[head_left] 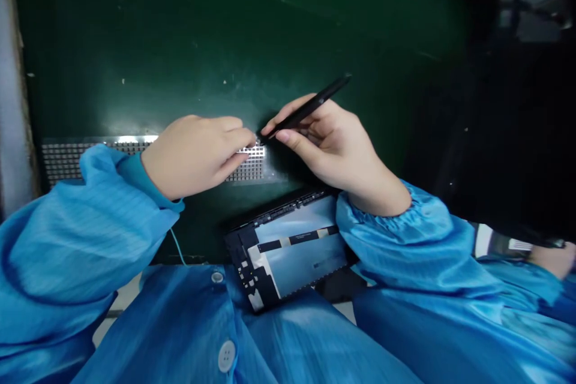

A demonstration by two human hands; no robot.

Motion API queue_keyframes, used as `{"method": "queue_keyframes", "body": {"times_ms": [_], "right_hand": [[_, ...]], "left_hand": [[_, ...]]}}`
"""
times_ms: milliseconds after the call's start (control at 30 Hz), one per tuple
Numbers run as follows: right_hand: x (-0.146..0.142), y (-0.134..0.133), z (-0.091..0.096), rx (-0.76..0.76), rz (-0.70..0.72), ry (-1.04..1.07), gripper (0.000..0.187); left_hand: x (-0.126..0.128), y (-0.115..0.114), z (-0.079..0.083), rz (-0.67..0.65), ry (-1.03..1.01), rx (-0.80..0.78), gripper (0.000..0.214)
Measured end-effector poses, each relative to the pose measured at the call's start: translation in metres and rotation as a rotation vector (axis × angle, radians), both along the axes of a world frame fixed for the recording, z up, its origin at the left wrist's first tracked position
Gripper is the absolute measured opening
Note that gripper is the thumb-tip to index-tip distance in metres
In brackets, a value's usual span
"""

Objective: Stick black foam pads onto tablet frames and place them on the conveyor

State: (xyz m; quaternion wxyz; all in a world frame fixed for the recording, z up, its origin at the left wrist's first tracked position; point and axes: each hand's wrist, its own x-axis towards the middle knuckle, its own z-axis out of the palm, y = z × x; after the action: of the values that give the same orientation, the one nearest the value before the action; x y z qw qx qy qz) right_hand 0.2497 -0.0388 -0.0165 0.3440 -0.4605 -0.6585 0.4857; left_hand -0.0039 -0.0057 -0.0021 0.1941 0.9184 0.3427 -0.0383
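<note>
A clear strip sheet with rows of small grey square pieces (pixel 63 159) lies flat on the green table. My left hand (pixel 195 153) is over its right part, fingers curled and closed at the sheet near its right end; the fingertips are partly hidden. In my right hand (pixel 337 138) a slim black pen-shaped tool (pixel 310 107) is pinched between thumb and fingers. Its lower tip meets the sheet's upper right corner, close to my left fingertips. Below my right wrist, a black-framed device panel (pixel 297 264) with a bluish reflective face leans tilted at the table's front edge.
The green mat (pixel 189 36) covers the table and carries tiny white specks. A pale table edge (pixel 13 90) runs along the left. At the far right, another person's hand (pixel 555 258) and blue sleeve show. Dark shapes fill the upper right.
</note>
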Motion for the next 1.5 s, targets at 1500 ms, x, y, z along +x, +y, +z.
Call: {"method": "queue_keyframes", "body": {"times_ms": [1500], "right_hand": [[-0.009, -0.016, 0.014, -0.093, -0.152, -0.062, 0.035]], "left_hand": [[-0.002, 0.0, 0.003, 0.002, 0.032, -0.006, 0.041]]}}
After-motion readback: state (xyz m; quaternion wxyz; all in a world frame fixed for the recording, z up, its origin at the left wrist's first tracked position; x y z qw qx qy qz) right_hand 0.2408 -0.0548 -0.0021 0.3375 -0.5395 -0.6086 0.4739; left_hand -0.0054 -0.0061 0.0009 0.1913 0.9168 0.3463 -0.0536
